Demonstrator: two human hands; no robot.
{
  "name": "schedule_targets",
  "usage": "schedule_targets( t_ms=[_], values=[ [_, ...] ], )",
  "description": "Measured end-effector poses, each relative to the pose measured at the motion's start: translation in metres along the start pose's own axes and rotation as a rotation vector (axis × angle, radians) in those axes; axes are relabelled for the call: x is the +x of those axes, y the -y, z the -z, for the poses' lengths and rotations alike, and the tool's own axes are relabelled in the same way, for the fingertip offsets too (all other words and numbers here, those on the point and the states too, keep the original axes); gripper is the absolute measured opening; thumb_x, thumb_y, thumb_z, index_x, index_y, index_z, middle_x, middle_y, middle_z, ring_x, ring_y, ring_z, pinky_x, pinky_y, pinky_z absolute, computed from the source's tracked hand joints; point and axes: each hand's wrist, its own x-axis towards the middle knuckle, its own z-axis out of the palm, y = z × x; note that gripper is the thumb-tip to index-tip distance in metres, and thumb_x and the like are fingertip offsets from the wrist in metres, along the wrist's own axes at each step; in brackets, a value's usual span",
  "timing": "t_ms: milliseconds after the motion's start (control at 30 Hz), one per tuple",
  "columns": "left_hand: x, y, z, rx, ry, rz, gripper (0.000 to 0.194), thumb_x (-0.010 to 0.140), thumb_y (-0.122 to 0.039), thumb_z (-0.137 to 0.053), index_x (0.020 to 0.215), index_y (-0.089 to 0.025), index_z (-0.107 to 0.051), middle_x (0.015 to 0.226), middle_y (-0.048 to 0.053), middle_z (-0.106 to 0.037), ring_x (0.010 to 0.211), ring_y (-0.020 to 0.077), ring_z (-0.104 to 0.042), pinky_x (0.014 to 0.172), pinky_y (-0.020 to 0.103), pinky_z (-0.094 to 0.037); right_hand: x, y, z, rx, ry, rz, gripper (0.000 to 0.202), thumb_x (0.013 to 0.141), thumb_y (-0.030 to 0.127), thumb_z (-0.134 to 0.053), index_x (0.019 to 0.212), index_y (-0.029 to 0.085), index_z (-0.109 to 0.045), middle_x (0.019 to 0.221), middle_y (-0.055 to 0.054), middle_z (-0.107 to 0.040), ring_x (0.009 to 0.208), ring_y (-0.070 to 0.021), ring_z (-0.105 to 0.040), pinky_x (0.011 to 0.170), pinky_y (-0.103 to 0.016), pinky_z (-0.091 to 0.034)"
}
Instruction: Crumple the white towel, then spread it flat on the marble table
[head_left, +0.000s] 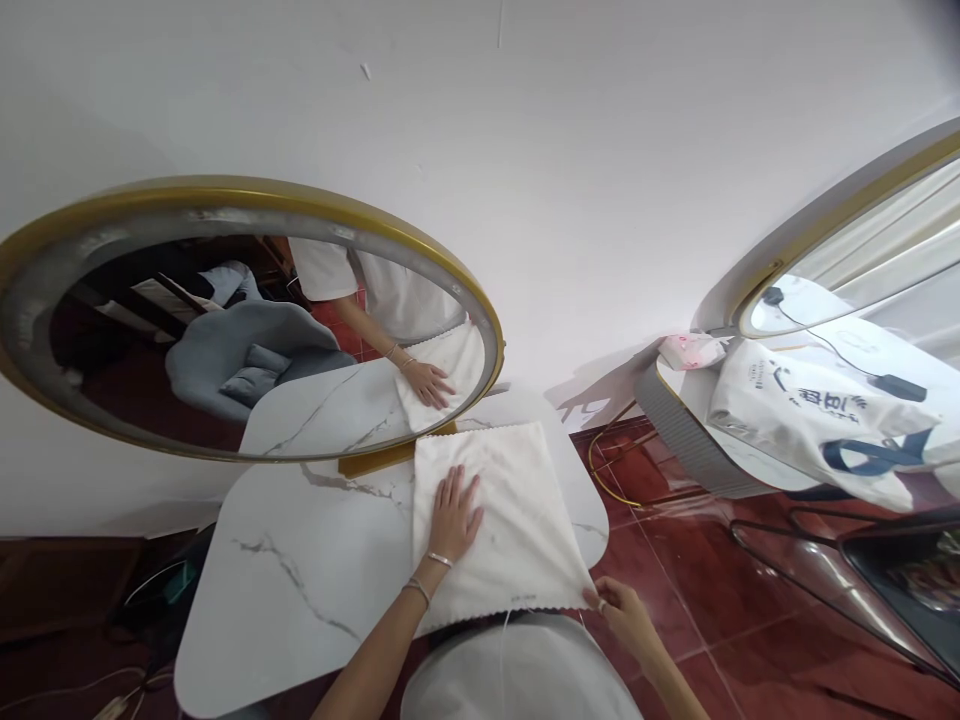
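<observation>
A white cloth (517,500) with zigzag edges is spread over the right part of a white marble-patterned table (300,560), its near edge reaching the table's front. My left hand (454,520) lies flat on the cloth's left half, fingers stretched out and a little apart. At the cloth's near right corner, my right hand (619,610) pinches the edge between thumb and fingers. Small dark marks show along the near edge. Bracelets circle my left wrist, and a ring is on my right hand.
Behind the table stands an oval gold-framed mirror (390,215) reflecting a grey chair and an arm. To the right, a second table (690,425) bears a printed white bag (780,400), a tissue pack (690,350) and a black adapter (900,387). A black chair (900,570) stands on red floor tiles (660,570).
</observation>
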Motion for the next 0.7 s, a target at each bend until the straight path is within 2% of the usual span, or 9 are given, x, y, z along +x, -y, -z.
schedule_targets(
  t_ms=[67,167,200,267,367,433,533,600,700],
  values=[
    [-0.001,0.000,0.000,-0.007,-0.005,-0.004,0.052,0.092,-0.033,-0.042,0.143,-0.023,-0.035,0.155,0.010,-0.020,0.143,0.0274,-0.014,0.113,0.047,-0.021,0.000,0.004,0.006,-0.083,-0.067,0.066,0.024,0.070,0.050,-0.057,0.057,0.031,-0.050,0.053,-0.001,-0.059,0.052,-0.0295,-0.061,0.047,-0.044,-0.050],
    [0.003,0.001,0.001,-0.026,-0.025,0.012,0.049,0.092,-0.034,-0.042,0.139,-0.023,-0.040,0.151,0.011,-0.029,0.141,0.0276,-0.023,0.110,0.047,-0.027,0.010,0.027,0.004,-0.199,-0.336,0.307,0.015,0.078,0.045,-0.056,0.077,0.031,-0.055,0.075,-0.005,-0.064,0.071,-0.0303,-0.063,0.061,-0.047,-0.054],
    [0.005,0.002,0.001,-0.032,-0.040,0.027,0.046,0.092,-0.033,-0.041,0.137,-0.022,-0.043,0.149,0.012,-0.032,0.139,0.0272,-0.026,0.108,0.046,-0.029,0.017,0.039,-0.001,-0.221,-0.386,0.399,0.016,0.083,0.044,-0.053,0.084,0.028,-0.057,0.082,-0.007,-0.064,0.078,-0.0295,-0.063,0.067,-0.047,-0.055],
    [0.013,0.006,0.003,-0.022,-0.084,0.068,0.043,0.094,-0.031,-0.037,0.134,-0.022,-0.046,0.147,0.012,-0.036,0.137,0.0268,-0.030,0.106,0.046,-0.032,0.037,0.065,-0.017,-0.251,-0.383,0.563,0.022,0.091,0.039,-0.045,0.101,0.023,-0.057,0.096,-0.010,-0.064,0.091,-0.0261,-0.062,0.078,-0.045,-0.054],
    [0.025,0.010,0.003,0.036,-0.137,0.085,0.046,0.093,-0.031,-0.040,0.138,-0.023,-0.042,0.152,0.013,-0.027,0.140,0.0296,-0.023,0.108,0.049,-0.028,0.081,0.101,-0.050,-0.356,-0.337,0.723,0.037,0.095,0.033,-0.039,0.129,0.021,-0.047,0.125,-0.012,-0.055,0.120,-0.0242,-0.050,0.097,-0.045,-0.046],
    [0.029,0.010,-0.001,0.070,-0.131,0.057,0.051,0.090,-0.034,-0.045,0.140,-0.023,-0.038,0.154,0.012,-0.022,0.142,0.0311,-0.018,0.110,0.052,-0.023,0.113,0.116,-0.071,-0.510,-0.349,0.727,0.046,0.095,0.037,-0.039,0.139,0.023,-0.039,0.143,-0.013,-0.040,0.134,-0.0280,-0.034,0.106,-0.051,-0.035],
    [0.037,0.003,-0.010,0.083,-0.109,0.038,0.055,0.088,-0.033,-0.048,0.141,-0.022,-0.035,0.154,0.013,-0.022,0.143,0.0307,-0.016,0.112,0.054,-0.020,0.155,0.119,-0.083,-0.700,-0.355,0.701,0.050,0.093,0.041,-0.042,0.141,0.027,-0.038,0.151,-0.011,-0.030,0.140,-0.0320,-0.023,0.109,-0.056,-0.025],
    [0.049,-0.005,-0.018,0.063,-0.114,0.043,0.054,0.087,-0.032,-0.048,0.138,-0.019,-0.037,0.153,0.014,-0.023,0.143,0.0298,-0.015,0.113,0.054,-0.019,0.176,0.113,-0.077,-0.768,-0.344,0.693,0.051,0.093,0.041,-0.041,0.142,0.027,-0.037,0.152,-0.010,-0.028,0.141,-0.0304,-0.019,0.111,-0.054,-0.021],
    [0.083,-0.017,-0.030,-0.018,-0.127,0.028,0.050,0.088,-0.034,-0.046,0.132,-0.013,-0.042,0.152,0.016,-0.026,0.142,0.0276,-0.019,0.113,0.050,-0.024,0.201,0.107,-0.053,-0.821,-0.318,0.699,0.050,0.094,0.041,-0.037,0.142,0.025,-0.038,0.153,-0.008,-0.027,0.142,-0.0270,-0.015,0.113,-0.052,-0.016]
  ],
)
